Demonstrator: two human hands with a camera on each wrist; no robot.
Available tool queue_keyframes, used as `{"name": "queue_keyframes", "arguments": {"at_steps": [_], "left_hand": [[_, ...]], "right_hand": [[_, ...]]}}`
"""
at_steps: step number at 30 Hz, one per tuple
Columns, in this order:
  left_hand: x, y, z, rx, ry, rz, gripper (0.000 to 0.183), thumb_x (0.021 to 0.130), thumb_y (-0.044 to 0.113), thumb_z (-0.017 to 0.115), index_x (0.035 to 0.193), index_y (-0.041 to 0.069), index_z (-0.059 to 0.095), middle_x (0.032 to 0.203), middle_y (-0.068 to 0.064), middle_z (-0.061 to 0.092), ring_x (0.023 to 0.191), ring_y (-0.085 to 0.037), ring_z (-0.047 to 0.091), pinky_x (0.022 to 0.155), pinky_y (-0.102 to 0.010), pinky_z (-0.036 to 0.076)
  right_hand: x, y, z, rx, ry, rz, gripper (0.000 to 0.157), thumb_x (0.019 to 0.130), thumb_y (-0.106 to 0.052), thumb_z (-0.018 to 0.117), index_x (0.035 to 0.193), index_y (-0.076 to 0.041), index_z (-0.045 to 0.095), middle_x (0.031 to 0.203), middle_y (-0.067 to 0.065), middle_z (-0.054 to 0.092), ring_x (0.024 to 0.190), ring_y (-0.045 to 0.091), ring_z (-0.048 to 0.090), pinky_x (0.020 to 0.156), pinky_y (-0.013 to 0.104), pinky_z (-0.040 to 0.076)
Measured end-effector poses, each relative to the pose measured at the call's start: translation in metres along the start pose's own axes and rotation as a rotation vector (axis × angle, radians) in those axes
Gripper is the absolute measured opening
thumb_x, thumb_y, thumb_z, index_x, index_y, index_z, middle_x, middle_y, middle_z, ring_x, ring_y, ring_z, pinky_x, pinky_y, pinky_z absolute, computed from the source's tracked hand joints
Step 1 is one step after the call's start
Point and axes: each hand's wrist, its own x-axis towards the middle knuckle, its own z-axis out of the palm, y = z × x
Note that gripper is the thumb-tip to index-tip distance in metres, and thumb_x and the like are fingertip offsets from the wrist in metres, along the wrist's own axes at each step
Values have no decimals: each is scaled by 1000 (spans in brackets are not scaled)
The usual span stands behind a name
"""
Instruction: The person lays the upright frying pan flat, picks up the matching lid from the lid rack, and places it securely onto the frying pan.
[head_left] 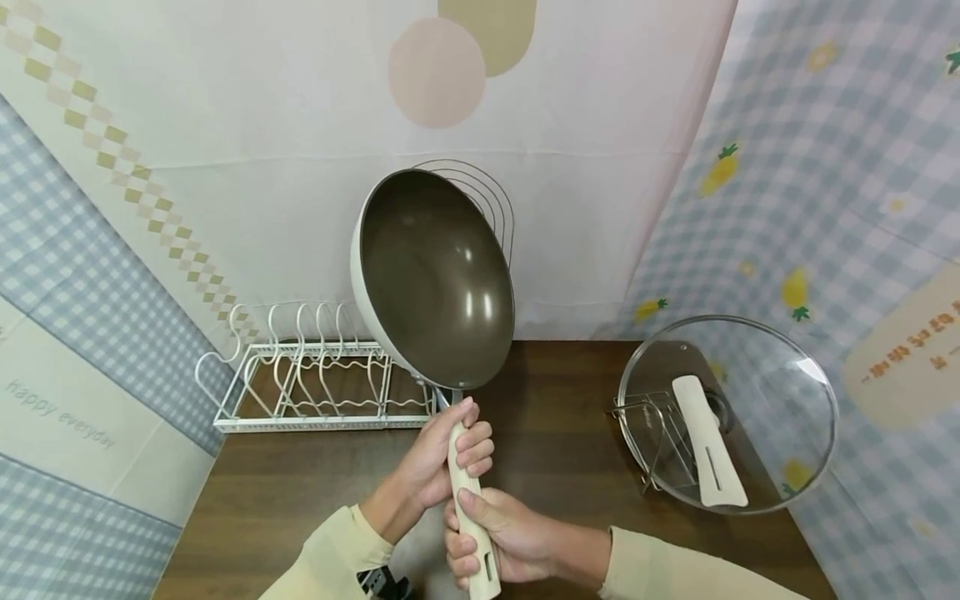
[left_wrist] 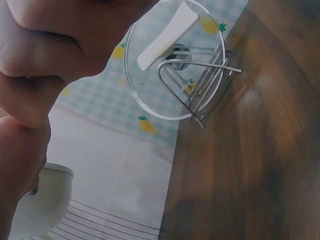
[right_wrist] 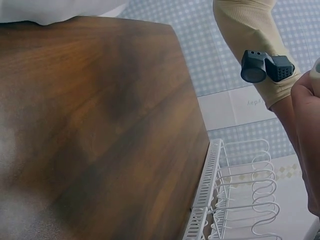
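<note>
In the head view a deep wok (head_left: 438, 279) with a dark inside and pale outside is raised and tilted, its inside facing me. My left hand (head_left: 442, 454) grips its cream handle (head_left: 467, 475) close to the pan. Lower down, near the handle's end, my right hand (head_left: 510, 533) holds it with the thumb laid along the top. Large in the left wrist view are the left hand's fingers (left_wrist: 60, 40), with part of the wok's pale outside (left_wrist: 45, 200) below. At the right wrist view's edge, a hand (right_wrist: 307, 130) shows only partly.
A white wire rack (head_left: 322, 425) stands at the back left, partly behind the wok. At the right, a glass lid (head_left: 787, 400) with a cream grip (head_left: 708, 442) leans in a metal wire stand (head_left: 660, 442). Thin wire arcs (head_left: 498, 200) rise behind the wok on the wooden table (head_left: 555, 417).
</note>
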Motion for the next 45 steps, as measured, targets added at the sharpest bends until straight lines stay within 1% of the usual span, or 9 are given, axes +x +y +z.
{"name": "queue_keyframes", "arguments": {"at_steps": [9,17,21,24,28,31,39,45], "left_hand": [[5,-2,-5,-84,-65,-42,42,114,26,20,81,20,45,61,8,26,50,-3,33,53,-15,41],[7,-5,-5,-126,-76,-89,43,114,27,18,80,21,44,60,10,28,49,-2,32,53,-14,41],[10,-4,-4,-153,-106,-105,47,113,26,9,80,20,43,59,10,27,48,-2,30,52,-14,41],[11,-3,-4,-175,-126,-104,48,112,26,7,80,20,43,59,10,27,48,-2,29,52,-14,40],[12,-3,-4,-202,-141,-101,44,111,26,12,80,20,42,58,10,27,47,-2,27,51,-14,40],[12,-3,-4,-221,-147,-104,42,111,26,15,79,19,41,58,11,26,47,-2,26,51,-14,40],[12,-3,-2,-292,-160,-132,43,112,30,17,79,19,40,56,11,22,44,-1,27,48,-14,38],[11,-6,0,-346,-196,-139,38,111,29,22,78,18,37,55,11,21,42,-1,26,46,-14,36]], "right_hand": [[-4,-4,3,15,52,13,32,111,-45,32,100,-19,46,79,-9,47,70,5,50,77,24,51],[-7,-4,9,46,116,29,30,110,-45,37,102,-17,45,79,-9,48,70,5,52,79,24,52],[-9,-4,12,34,117,2,27,112,-40,36,105,-17,46,82,-8,50,73,6,54,81,25,52],[-10,-5,13,14,100,-33,25,113,-36,33,106,-16,46,85,-7,51,75,6,55,82,26,53],[-11,-5,14,0,82,-62,23,114,-32,32,107,-16,47,87,-6,52,77,7,56,82,26,54],[-11,-6,14,-7,78,-68,22,114,-30,32,108,-16,48,88,-7,53,79,6,57,83,26,54],[-12,-8,21,-29,86,-64,20,114,-26,33,108,-15,48,93,-7,55,85,7,60,84,26,52],[-15,-9,26,-22,96,-39,15,113,-26,39,109,-16,49,95,-8,59,89,6,63,85,26,54]]}}
